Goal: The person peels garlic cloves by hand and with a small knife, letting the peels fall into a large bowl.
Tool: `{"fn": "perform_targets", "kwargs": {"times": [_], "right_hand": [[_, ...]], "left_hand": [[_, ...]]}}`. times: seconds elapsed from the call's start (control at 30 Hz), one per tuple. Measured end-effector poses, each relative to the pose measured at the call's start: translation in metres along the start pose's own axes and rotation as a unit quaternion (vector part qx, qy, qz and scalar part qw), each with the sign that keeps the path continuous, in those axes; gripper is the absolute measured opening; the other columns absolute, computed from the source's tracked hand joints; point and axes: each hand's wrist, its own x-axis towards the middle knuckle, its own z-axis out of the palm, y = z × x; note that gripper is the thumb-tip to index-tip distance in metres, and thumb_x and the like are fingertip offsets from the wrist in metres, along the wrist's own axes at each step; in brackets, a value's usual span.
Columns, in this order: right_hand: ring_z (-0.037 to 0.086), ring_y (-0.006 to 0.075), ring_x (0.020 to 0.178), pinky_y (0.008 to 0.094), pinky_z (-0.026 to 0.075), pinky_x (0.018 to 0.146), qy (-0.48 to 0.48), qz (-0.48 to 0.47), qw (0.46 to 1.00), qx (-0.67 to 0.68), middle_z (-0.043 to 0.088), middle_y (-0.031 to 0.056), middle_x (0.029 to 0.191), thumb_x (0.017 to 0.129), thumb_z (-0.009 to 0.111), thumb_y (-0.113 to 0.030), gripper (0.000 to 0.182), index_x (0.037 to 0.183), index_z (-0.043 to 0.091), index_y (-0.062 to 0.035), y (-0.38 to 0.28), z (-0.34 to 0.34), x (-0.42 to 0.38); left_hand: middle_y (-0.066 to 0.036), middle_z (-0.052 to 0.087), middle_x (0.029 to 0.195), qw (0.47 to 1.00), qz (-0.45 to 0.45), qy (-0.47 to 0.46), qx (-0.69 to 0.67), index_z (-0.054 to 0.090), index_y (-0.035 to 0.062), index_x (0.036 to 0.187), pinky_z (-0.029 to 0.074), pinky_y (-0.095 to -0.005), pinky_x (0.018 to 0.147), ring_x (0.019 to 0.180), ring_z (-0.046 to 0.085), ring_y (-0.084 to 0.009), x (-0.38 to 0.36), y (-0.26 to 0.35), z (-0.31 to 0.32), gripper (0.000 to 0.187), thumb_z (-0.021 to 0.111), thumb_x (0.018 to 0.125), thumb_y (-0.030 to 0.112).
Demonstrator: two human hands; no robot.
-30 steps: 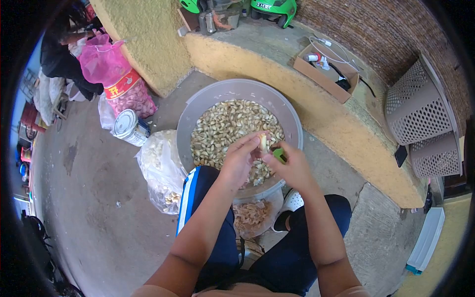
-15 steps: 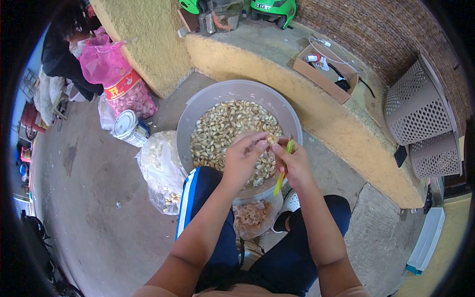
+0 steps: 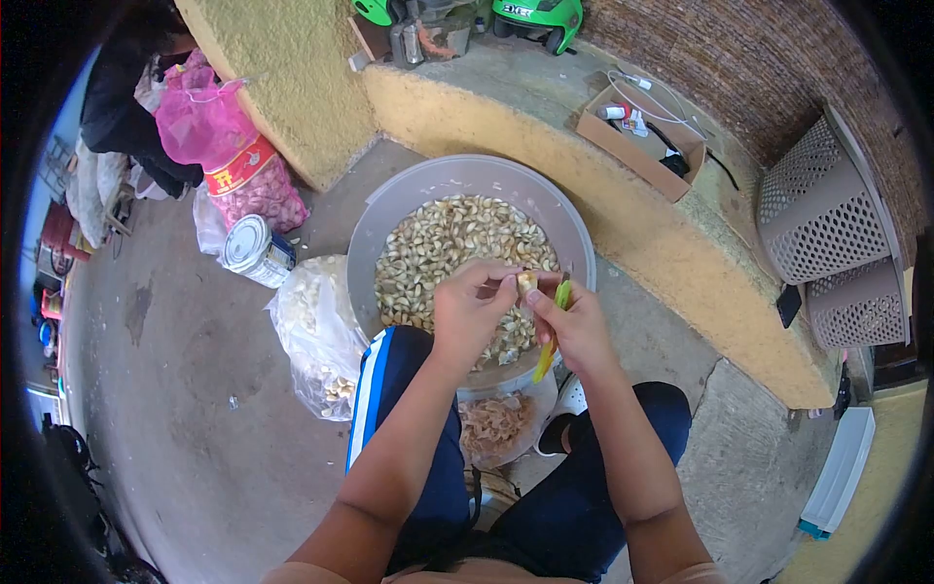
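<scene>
A wide grey basin (image 3: 574,229) holds many garlic cloves (image 3: 428,253) between the walls. Over its near part my left hand (image 3: 472,307) pinches a garlic clove (image 3: 526,282) between thumb and fingers. My right hand (image 3: 576,326) touches the same clove from the right and is closed around a yellow-green knife (image 3: 545,358), its tool pointing down. Just below the basin stands a clear container with brown peelings (image 3: 496,428). To the left of the basin is a clear plastic bag with pale cloves (image 3: 316,321).
At the upper left are a pink mesh sack (image 3: 258,195), a white-lidded can (image 3: 258,251) and a person in dark clothes (image 3: 126,107). A low yellow wall (image 3: 623,234) curves behind the basin, bearing a cardboard box (image 3: 637,151). Grey perforated baskets (image 3: 827,219) stand at the right.
Both hands have shifted slightly, and the clove between them is turned more upright. The knife has tilted a little in my right hand. The person at the upper left has moved slightly.
</scene>
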Motion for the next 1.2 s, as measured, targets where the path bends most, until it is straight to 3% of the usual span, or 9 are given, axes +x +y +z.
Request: {"fn": "perform_targets", "kwargs": {"times": [0.13,0.23,0.43,0.5,0.63,0.7,0.8,1.0,1.2], "right_hand": [[0.044,0.004,0.046,0.0179,0.037,0.039,0.008,-0.02,1.0,-0.013,0.053,0.0,0.069,0.076,0.062,-0.013,0.026,0.097,0.054,-0.0002,0.003,0.006,-0.002],[0.044,0.0041,0.045,0.0179,0.036,0.039,0.023,-0.033,0.999,-0.028,0.053,0.0007,0.071,0.077,0.061,-0.012,0.027,0.1,0.052,-0.0008,0.002,0.008,-0.002],[0.045,0.004,0.046,0.018,0.036,0.038,0.076,-0.06,0.995,0.014,0.054,0.003,0.076,0.077,0.059,-0.009,0.024,0.1,0.053,-0.0016,0.008,0.009,0.002],[0.045,0.0038,0.047,0.018,0.036,0.037,0.093,-0.068,0.993,0.026,0.055,0.0036,0.078,0.077,0.058,-0.007,0.023,0.099,0.054,-0.0018,0.01,0.009,0.005],[0.051,0.0067,0.06,0.0193,0.041,0.048,0.106,-0.123,0.985,-0.06,0.056,0.0048,0.085,0.075,0.059,-0.005,0.025,0.1,0.054,-0.0018,0.006,0.013,0.003],[0.053,0.009,0.069,0.0205,0.044,0.056,0.11,-0.168,0.966,-0.164,0.057,0.0056,0.087,0.074,0.059,-0.004,0.027,0.101,0.054,-0.0018,0.012,0.01,0.006],[0.054,0.0117,0.078,0.0229,0.044,0.069,0.107,-0.115,0.979,-0.13,0.057,0.0065,0.091,0.073,0.06,-0.004,0.03,0.102,0.054,-0.0018,0.008,0.009,0.003],[0.054,0.0088,0.066,0.0209,0.044,0.057,0.08,-0.164,0.959,-0.216,0.058,0.0055,0.082,0.074,0.063,-0.009,0.027,0.099,0.055,-0.0014,0.008,0.003,0.005],[0.047,0.0057,0.045,0.0193,0.037,0.04,0.08,-0.08,0.981,-0.16,0.059,0.0045,0.067,0.076,0.063,-0.014,0.024,0.093,0.056,0.0015,0.001,0.002,0.003]], "left_hand": [[-0.01,0.059,0.077,0.997,0.015,0.028,0.066,0.061,-0.002,0.078,0.049,-0.0238,0.06,0.066,0.061,-0.0155,-0.002,0.004,0.001,0.006,0.06,0.072,0.001],[-0.006,0.058,0.073,0.994,0.032,0.022,0.098,0.06,-0.0028,0.079,0.045,-0.0195,0.055,0.063,0.056,-0.0088,-0.001,0.003,0.001,0.006,0.056,0.076,0.0],[-0.007,0.059,0.081,0.995,-0.081,0.011,0.063,0.058,-0.0024,0.084,0.046,-0.021,0.057,0.067,0.056,-0.0097,-0.002,-0.009,0.003,0.009,0.056,0.078,0.004],[-0.008,0.058,0.087,0.975,-0.193,-0.019,-0.105,0.056,-0.0017,0.088,0.048,-0.0226,0.059,0.072,0.056,-0.0115,0.0,-0.006,0.002,0.012,0.056,0.079,0.005],[-0.009,0.055,0.098,0.936,-0.263,-0.082,-0.219,0.053,-0.0006,0.093,0.05,-0.0255,0.063,0.081,0.056,-0.0145,0.001,0.001,0.004,0.016,0.057,0.079,0.007],[-0.01,0.056,0.095,0.949,-0.226,-0.08,-0.207,0.053,-0.0014,0.094,0.05,-0.0251,0.063,0.079,0.057,-0.0144,0.001,-0.003,0.003,0.018,0.058,0.079,0.008],[-0.01,0.059,0.089,0.96,-0.193,-0.081,-0.184,0.055,-0.0025,0.094,0.05,-0.0244,0.063,0.075,0.058,-0.014,0.003,-0.012,-0.005,0.018,0.058,0.079,0.006],[-0.01,0.061,0.076,0.978,-0.167,-0.06,-0.111,0.058,-0.0058,0.089,0.051,-0.0234,0.063,0.067,0.059,-0.0128,0.004,-0.007,-0.007,0.013,0.057,0.078,0.001],[-0.007,0.059,0.073,0.967,-0.193,-0.097,-0.132,0.058,-0.0048,0.089,0.049,-0.0237,0.058,0.06,0.056,-0.0115,0.006,-0.011,-0.014,0.012,0.055,0.079,0.001]]}}
